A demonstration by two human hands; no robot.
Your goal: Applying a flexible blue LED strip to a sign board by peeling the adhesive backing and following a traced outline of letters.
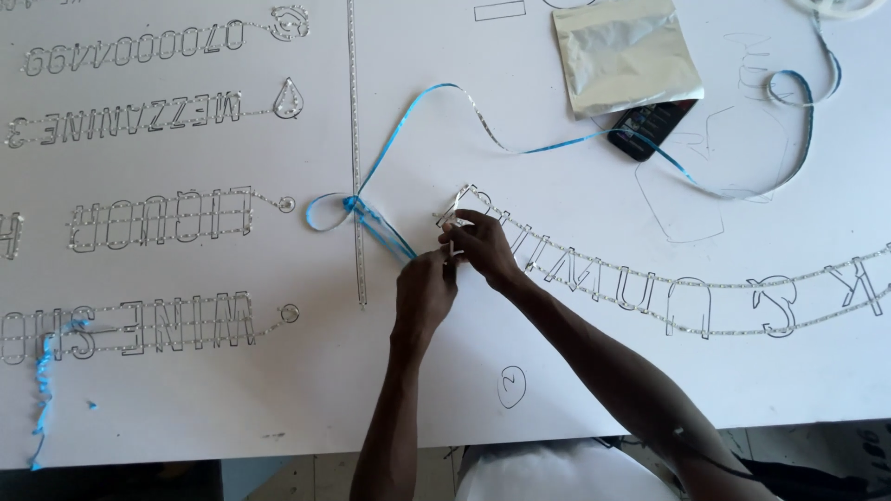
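Pinching blue strip [390, 227] end: left hand [425, 295], right hand [481, 246]; fingertips' grip hidden.

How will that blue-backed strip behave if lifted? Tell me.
Probably floppy: the blue-backed strip lies in loose loops and curls over the white board. Likely light, being thin and ribbon-like. It may twist, as near the hands.

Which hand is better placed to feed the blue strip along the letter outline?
Probably the left hand: the blue strip runs straight into it. The right hand is already pinching at the letter outline.
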